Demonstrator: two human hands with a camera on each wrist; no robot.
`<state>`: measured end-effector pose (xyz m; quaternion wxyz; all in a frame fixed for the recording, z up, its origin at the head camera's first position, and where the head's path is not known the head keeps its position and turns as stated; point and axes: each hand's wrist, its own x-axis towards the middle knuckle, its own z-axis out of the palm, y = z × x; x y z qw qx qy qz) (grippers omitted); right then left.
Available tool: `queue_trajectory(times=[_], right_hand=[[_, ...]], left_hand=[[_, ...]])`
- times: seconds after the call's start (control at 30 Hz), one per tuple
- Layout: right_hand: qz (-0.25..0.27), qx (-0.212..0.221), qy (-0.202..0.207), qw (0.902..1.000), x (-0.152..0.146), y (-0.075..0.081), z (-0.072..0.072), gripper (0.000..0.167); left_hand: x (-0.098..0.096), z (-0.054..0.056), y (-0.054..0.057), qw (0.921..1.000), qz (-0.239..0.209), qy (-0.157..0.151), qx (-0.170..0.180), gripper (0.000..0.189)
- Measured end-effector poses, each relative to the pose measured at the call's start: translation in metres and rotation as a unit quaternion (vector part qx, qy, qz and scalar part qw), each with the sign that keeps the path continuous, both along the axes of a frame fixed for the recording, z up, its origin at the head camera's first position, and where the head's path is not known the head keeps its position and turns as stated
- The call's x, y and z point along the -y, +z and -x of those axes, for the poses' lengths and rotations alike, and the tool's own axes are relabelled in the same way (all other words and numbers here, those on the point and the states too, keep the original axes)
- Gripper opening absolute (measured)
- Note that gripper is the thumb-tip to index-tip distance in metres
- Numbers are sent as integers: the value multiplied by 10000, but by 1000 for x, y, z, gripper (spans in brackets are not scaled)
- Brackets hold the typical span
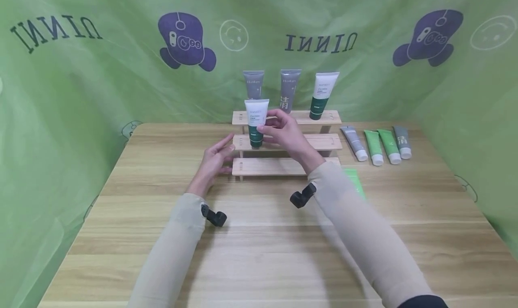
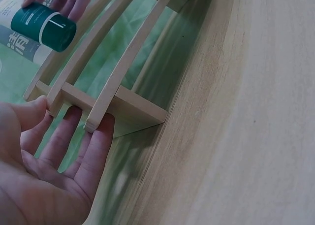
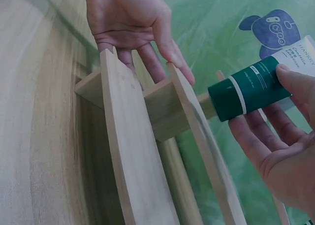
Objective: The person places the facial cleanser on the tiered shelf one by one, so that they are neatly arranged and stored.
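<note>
White-and-green tube [image 1: 256, 114] pinched over the middle shelf [image 1: 293, 142]

On the left, the person's left hand [image 1: 210, 164] grips the left end of a three-tier wooden stand [image 1: 267, 166]. Just right of it, the tube is upright, cap down, over the left part of the middle shelf; the right hand [image 1: 289, 135] pinches it between thumb and fingers. On the far, top shelf [image 1: 304, 116] stand a grey tube [image 1: 254, 84], a second grey tube [image 1: 289, 87] and another white-and-green tube [image 1: 323, 94]. Farther right, on the table [image 1: 251, 254], lie a slim grey tube [image 1: 353, 141], a green tube [image 1: 374, 146], another green tube [image 1: 389, 145] and a darker grey tube [image 1: 401, 141]. All the tubes are opaque, so I can't tell what's inside. Nearer, a green item [image 1: 355, 182] shows partly past the right sleeve [image 1: 356, 231].

The left wrist view shows better than the head view how the left thumb meets the end of the middle shelf, with fingertips against the stand's side frame. The right wrist view shows a narrow gap between cap and shelf.

The table's left edge runs well left of the stand; a broad stretch of wood lies near, between the sleeves; the right edge sits beyond the lying tubes. A green curtain [image 1: 259, 6] hangs just behind.
</note>
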<state>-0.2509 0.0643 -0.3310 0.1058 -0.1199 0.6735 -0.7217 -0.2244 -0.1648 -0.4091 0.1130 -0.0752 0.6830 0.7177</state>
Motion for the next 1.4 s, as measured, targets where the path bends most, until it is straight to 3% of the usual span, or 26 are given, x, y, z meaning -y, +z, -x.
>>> queue_trajectory(times=[0.33,0.73,1.4], right_hand=[[-245,-430,-132,9987,9,-10,0,40],[-59,-250,-166,9995,10,-19,-1,40],[141,-57,-358,9992,13,-21,-2,39]], left_hand=[[1,-1,-3,10000,-19,24,-18,50],[1,-2,-3,10000,-20,69,12,52],[-2,-1,0,10000,-2,97,23,51]])
